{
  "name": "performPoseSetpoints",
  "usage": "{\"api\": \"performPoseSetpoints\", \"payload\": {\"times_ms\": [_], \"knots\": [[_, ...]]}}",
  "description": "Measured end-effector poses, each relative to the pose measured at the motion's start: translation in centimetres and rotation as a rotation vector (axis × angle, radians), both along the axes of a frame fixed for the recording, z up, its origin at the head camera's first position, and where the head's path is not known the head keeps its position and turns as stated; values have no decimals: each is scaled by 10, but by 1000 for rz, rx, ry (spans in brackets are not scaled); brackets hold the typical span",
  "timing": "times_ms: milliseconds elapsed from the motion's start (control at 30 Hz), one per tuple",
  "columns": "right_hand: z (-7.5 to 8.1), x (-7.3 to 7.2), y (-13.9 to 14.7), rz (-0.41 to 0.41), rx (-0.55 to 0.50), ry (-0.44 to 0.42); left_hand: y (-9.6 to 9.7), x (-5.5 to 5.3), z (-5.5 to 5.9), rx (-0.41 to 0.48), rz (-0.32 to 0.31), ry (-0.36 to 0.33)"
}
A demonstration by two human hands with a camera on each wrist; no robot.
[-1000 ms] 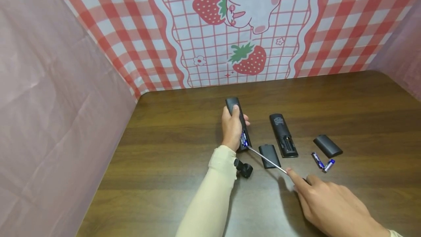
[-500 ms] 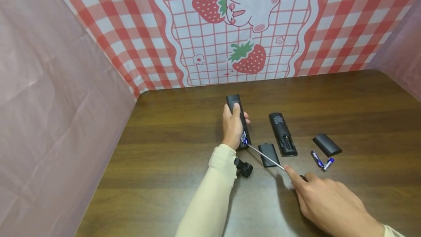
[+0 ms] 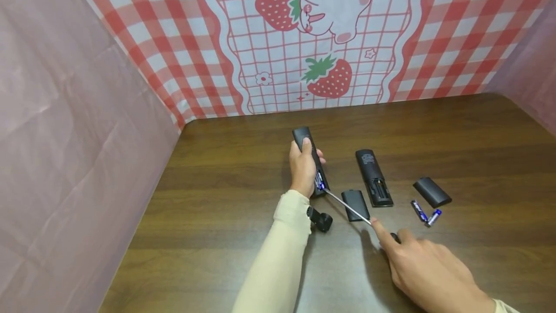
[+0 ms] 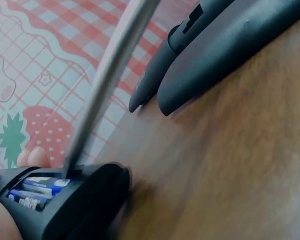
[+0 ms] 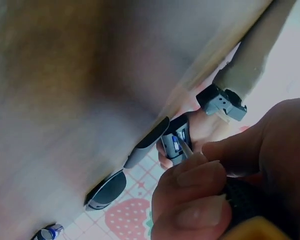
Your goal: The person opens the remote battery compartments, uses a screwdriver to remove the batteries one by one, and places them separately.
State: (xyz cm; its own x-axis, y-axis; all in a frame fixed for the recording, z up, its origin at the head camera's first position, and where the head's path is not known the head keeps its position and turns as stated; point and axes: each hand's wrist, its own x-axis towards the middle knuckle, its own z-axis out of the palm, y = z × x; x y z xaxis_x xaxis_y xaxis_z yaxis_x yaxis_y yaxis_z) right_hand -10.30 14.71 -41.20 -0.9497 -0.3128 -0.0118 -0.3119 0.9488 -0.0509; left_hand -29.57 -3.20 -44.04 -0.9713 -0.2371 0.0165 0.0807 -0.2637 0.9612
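Note:
My left hand [image 3: 302,168] grips a black remote control [image 3: 301,134], its back facing up, with the thumb along it. In its uncovered compartment lie two blue-and-white batteries [image 4: 40,187], side by side. My right hand [image 3: 430,264] holds a screwdriver [image 3: 347,205], index finger stretched toward the metal shaft. Its black-and-yellow handle [image 5: 257,227] shows partly in the right wrist view. The shaft's tip meets the compartment at the batteries' near end; whether it touches a battery I cannot tell.
Right of the held remote lie a battery cover [image 3: 355,205] and a second remote [image 3: 373,177] with a bare compartment. Farther right are another cover [image 3: 432,192] and two loose batteries [image 3: 419,210]. A checked cloth [image 3: 173,37] hangs behind the wooden table [image 3: 208,235].
The left hand and its remote have shifted slightly left. My right hand has moved left too, the screwdriver tip staying at the compartment's near end.

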Motion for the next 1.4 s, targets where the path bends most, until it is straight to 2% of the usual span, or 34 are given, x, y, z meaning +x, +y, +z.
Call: {"api": "performPoseSetpoints", "payload": {"times_ms": [133, 200, 567, 733, 900, 1033, 1100, 1333, 1400], "knots": [[4, -6, 0, 29, 6, 80, 6, 2, -1, -11, -30, -32], [5, -8, -1, 28, 5, 86, 7, 2, -2, -21, -33, -39], [3, -2, -1, -14, 13, -40, -1, -3, -1, 7, -21, -2], [2, 3, 2, -3, 2, 0, -2, -1, -1, 15, -37, 8], [5, 3, 5, 9, -10, 0, -1, 0, -4, 31, -61, 5], [7, 1, 7, 34, -28, 67, -1, 0, -4, 49, -78, 4], [6, 1, 8, 36, -34, 75, -2, 0, -5, 49, -84, 2], [5, -1, 8, -49, 0, -142, -2, -2, -4, 27, -100, 20], [6, -2, 7, -59, 7, -167, -2, -2, -4, 9, -97, 27]]}}
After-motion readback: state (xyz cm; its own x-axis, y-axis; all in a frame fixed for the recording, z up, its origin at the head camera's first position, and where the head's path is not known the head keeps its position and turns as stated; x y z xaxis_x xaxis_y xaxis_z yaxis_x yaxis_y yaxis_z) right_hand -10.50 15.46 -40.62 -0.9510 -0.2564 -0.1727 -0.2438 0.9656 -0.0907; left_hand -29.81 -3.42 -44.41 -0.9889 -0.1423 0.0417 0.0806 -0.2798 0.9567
